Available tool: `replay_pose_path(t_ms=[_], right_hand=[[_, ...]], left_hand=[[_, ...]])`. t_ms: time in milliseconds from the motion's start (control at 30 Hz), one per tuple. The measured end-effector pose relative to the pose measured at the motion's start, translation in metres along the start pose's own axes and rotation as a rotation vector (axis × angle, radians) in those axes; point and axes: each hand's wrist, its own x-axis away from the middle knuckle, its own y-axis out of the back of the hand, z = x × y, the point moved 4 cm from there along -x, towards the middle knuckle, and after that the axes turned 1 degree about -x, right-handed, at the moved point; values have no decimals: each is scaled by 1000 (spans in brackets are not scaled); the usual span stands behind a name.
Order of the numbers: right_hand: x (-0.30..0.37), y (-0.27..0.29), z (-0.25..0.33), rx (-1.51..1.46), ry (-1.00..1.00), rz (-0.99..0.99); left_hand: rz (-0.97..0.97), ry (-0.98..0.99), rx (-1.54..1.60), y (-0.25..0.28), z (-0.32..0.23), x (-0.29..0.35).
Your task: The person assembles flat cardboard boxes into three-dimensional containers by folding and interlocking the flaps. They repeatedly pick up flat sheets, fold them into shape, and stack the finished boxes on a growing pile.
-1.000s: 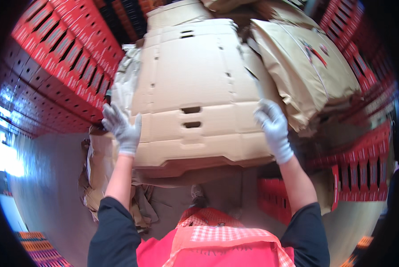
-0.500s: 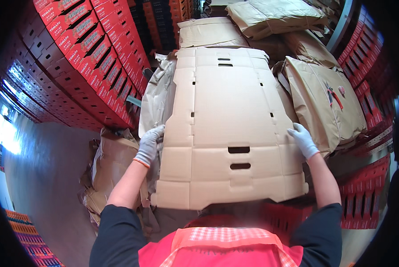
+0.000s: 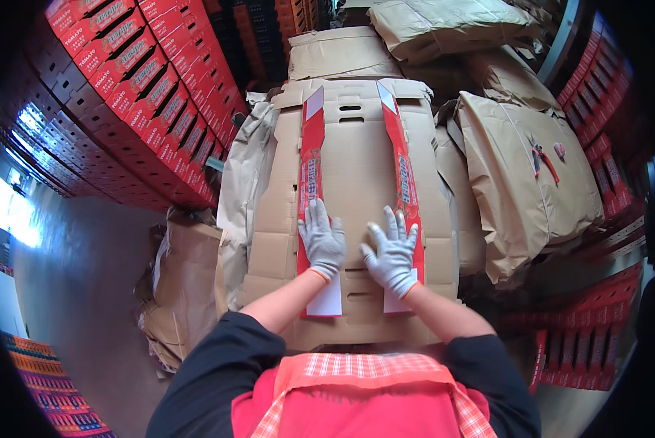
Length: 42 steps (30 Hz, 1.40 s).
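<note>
The cardboard sheet lies beneath the flat, finger-spread hands, a red strip under each.

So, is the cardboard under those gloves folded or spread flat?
The cardboard is partly folded: its red sides turn inward, left hand on one, right hand on the other.

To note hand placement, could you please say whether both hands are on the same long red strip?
No, the grey-gloved left hand is on the left red strip and the right hand on the right red strip.
</note>
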Motion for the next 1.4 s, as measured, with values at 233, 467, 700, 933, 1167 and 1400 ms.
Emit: replay_pose_path(t_ms=[233, 467, 700, 933, 1167, 1400], right_hand=[[16, 160, -155, -121, 287, -420], [20, 122, -93, -13, 757, 241], [-11, 196, -37, -356, 601, -289], [101, 181, 10, -376, 556, 1373], [41, 158, -55, -192, 497, 876], [14, 67, -108, -1088, -200, 6]], left_hand=[[-137, -828, -241, 162, 97, 26], [455, -1165, -324, 176, 44, 25], [-112, -753, 62, 189, -21, 11], [1310, -545, 116, 193, -53, 120], [875, -645, -546, 168, -12, 64], [238, 405, 1422, 78, 63, 56]])
